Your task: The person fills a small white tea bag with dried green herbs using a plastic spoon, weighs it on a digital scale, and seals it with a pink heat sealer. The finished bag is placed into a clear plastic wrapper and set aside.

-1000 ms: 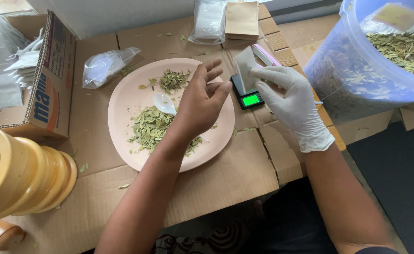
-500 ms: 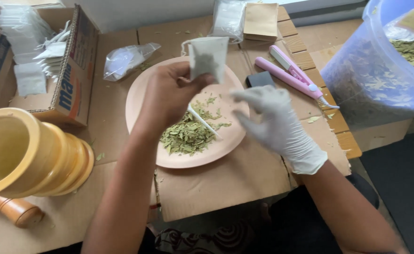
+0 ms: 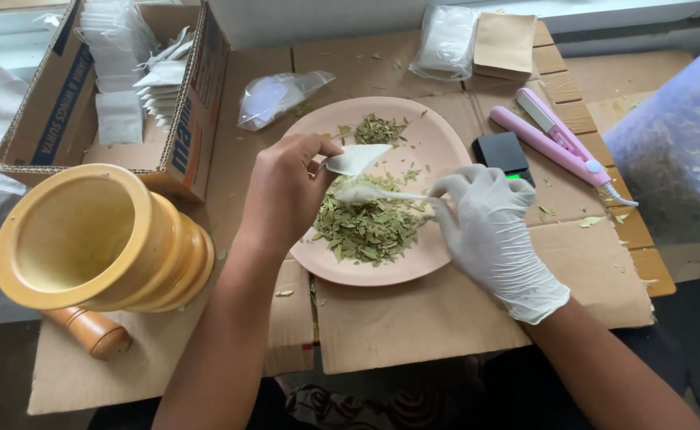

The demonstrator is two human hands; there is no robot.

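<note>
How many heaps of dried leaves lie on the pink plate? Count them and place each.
2. A small heap lies at the far rim of the pink plate; a larger heap lies at its near side, under the spoon. Loose bits lie scattered between.

A brown cardboard box (image 3: 183, 119) of white paper bags (image 3: 123, 76) sits far left, clear plastic packets (image 3: 449, 40) and a tan pouch (image 3: 505, 44) lie up top.

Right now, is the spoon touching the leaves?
Touching. Head view: the spoon, held by the gloved right hand, has its bowl resting on the leaves on the plate.
</note>
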